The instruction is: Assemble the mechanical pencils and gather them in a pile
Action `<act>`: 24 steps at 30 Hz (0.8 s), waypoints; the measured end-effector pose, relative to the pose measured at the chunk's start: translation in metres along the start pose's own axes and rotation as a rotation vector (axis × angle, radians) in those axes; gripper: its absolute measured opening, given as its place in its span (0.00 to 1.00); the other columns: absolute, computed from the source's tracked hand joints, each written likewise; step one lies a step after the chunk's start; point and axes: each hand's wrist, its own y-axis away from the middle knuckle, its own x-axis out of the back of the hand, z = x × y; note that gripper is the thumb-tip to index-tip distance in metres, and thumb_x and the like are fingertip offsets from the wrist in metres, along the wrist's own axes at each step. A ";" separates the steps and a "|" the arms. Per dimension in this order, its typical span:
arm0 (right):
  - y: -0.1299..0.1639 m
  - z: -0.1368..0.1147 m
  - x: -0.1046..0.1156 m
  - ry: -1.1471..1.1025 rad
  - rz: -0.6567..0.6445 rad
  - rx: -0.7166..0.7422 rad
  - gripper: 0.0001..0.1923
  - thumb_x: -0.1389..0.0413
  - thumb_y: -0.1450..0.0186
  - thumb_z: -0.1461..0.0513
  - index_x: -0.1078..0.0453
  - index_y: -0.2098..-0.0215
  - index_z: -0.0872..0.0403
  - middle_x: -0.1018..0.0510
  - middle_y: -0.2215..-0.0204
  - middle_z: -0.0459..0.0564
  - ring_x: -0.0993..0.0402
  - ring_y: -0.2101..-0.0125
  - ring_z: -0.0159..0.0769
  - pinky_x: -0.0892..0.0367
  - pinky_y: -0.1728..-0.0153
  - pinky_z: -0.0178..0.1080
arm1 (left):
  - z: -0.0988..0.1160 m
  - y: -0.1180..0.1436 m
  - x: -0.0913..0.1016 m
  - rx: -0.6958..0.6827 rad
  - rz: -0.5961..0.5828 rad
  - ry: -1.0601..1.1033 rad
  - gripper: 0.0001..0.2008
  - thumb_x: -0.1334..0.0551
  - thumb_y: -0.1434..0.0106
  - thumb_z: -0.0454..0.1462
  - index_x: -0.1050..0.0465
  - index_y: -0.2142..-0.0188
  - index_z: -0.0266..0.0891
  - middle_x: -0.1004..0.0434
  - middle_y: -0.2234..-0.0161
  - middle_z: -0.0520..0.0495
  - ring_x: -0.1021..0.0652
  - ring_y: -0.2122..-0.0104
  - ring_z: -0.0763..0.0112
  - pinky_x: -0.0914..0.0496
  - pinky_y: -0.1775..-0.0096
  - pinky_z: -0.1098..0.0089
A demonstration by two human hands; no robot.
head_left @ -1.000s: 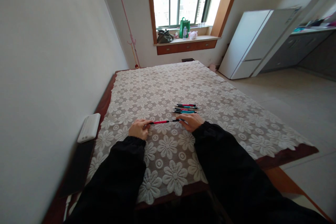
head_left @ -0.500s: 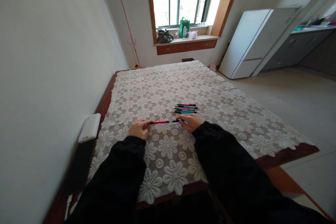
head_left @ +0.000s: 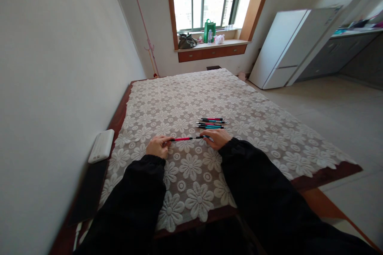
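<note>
A red and black pen lies level just above a table covered by a white floral lace cloth. My left hand pinches its left end and my right hand pinches its right end. Both arms wear black sleeves. Just beyond my right hand, several more pens, red and teal with black grips, lie side by side on the cloth.
A white flat box sits at the table's left edge against the wall. A white fridge stands at the right, with grey cabinets beyond it. A windowsill holds a green bag and small items. A pink coat stand is in the far corner.
Hands and pen stay as they were. The view has shifted very slightly.
</note>
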 end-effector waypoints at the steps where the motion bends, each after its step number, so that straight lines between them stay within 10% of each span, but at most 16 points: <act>1: 0.000 0.000 0.000 -0.001 -0.001 0.001 0.14 0.48 0.32 0.60 0.25 0.52 0.48 0.18 0.55 0.48 0.21 0.60 0.40 0.34 0.64 0.37 | 0.000 0.000 0.000 -0.002 0.000 0.000 0.16 0.40 0.39 0.38 0.18 0.55 0.49 0.17 0.59 0.51 0.23 0.55 0.60 0.29 0.52 0.63; 24: 0.000 0.000 0.000 0.003 0.012 -0.005 0.13 0.48 0.32 0.60 0.25 0.52 0.48 0.18 0.56 0.48 0.21 0.61 0.40 0.34 0.64 0.37 | -0.003 0.000 -0.003 -0.021 0.022 0.002 0.15 0.40 0.40 0.37 0.18 0.56 0.49 0.17 0.59 0.51 0.23 0.57 0.60 0.29 0.53 0.62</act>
